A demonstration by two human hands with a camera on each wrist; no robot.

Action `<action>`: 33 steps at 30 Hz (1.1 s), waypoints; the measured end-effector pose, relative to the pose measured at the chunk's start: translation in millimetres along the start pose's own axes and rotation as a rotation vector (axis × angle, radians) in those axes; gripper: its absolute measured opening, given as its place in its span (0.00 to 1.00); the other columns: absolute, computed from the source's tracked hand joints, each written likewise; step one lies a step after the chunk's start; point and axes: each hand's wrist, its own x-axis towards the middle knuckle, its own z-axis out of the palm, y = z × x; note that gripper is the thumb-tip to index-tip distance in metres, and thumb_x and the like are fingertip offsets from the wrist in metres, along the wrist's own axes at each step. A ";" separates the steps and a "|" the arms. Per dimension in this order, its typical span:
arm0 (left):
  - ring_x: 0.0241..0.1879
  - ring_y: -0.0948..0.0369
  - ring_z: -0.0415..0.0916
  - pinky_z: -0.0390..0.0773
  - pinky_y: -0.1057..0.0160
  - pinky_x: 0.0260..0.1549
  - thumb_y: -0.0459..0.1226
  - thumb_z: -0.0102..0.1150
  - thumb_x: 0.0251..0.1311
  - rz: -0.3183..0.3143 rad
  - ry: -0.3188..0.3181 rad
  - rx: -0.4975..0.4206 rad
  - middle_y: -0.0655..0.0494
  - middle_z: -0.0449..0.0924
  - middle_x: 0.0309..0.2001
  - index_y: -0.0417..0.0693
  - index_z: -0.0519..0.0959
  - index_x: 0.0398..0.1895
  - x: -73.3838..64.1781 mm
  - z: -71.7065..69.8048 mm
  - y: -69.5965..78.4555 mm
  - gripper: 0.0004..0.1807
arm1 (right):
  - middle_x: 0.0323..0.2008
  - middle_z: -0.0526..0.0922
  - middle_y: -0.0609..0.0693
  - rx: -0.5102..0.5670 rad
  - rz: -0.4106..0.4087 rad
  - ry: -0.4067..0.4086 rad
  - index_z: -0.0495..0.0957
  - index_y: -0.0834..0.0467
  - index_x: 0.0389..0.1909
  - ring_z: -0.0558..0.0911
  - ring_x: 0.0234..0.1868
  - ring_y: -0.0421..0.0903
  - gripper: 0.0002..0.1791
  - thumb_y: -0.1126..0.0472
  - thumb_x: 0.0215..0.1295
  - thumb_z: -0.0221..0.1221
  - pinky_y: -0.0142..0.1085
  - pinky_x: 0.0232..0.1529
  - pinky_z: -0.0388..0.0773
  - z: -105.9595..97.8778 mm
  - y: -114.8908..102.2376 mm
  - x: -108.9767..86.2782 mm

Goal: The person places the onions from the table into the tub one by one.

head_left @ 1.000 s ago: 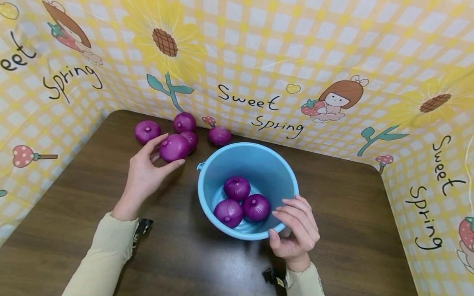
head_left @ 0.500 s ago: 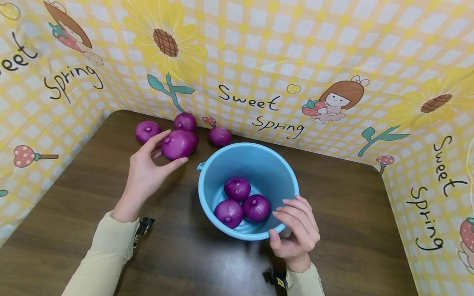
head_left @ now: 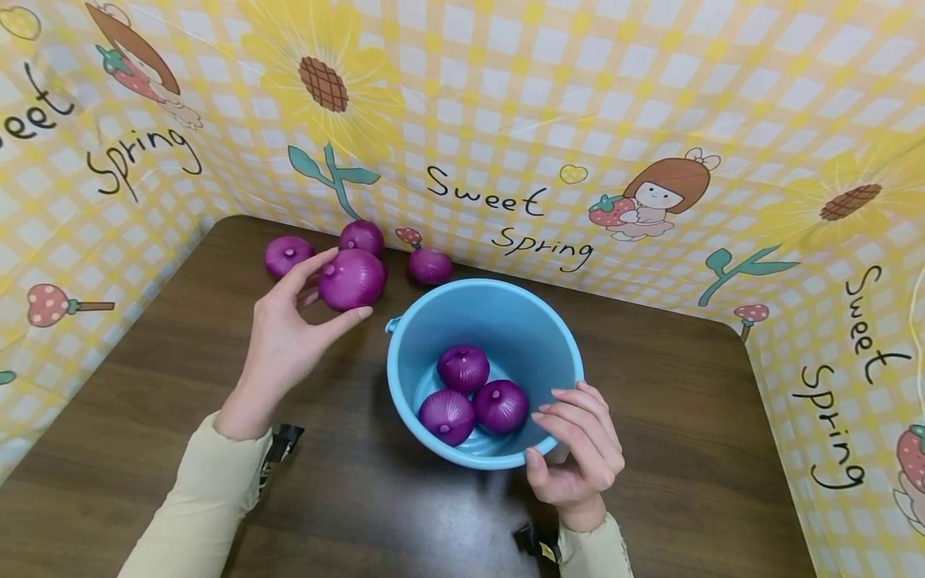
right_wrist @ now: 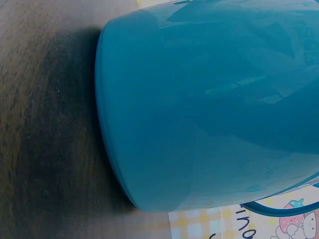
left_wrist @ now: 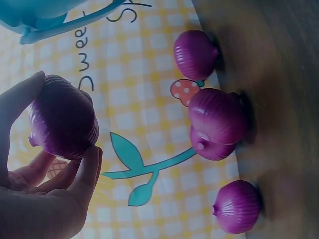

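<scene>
My left hand holds a purple onion between thumb and fingers, raised off the table. The same held onion appears in the left wrist view, apart from the others. Several purple onions stand at the back left, among them a left one, a rear one and a right one; one more is mostly hidden behind the held onion. My right hand grips the rim of a blue bucket, fingers over the inside and thumb outside. Three onions lie on the bucket's bottom.
The bucket stands on the dark wooden table, its wall filling the right wrist view. A yellow checked cloth with printed flowers and letters rises around the table's back and sides.
The held onion and my left fingers have shifted slightly right and away from me, covering more of the onion behind. My right hand and the bucket have stayed still.
</scene>
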 end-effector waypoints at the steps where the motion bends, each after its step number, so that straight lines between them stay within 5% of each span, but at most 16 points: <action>1: 0.59 0.59 0.76 0.74 0.73 0.54 0.42 0.82 0.49 0.005 0.002 -0.004 0.57 0.79 0.60 0.55 0.76 0.68 -0.1 -0.1 1.3 0.40 | 0.19 0.82 0.59 0.000 0.001 0.000 0.83 0.67 0.18 0.82 0.26 0.59 0.26 0.48 0.62 0.66 0.50 0.51 0.80 -0.1 0.0 -0.1; 33: 0.57 0.62 0.78 0.74 0.71 0.56 0.35 0.85 0.43 0.088 -0.008 -0.090 0.61 0.80 0.59 0.59 0.76 0.68 -2.4 -3.8 35.7 0.44 | 0.19 0.82 0.59 0.000 -0.002 0.009 0.83 0.67 0.18 0.82 0.26 0.59 0.26 0.48 0.62 0.66 0.50 0.51 0.80 1.9 0.7 1.3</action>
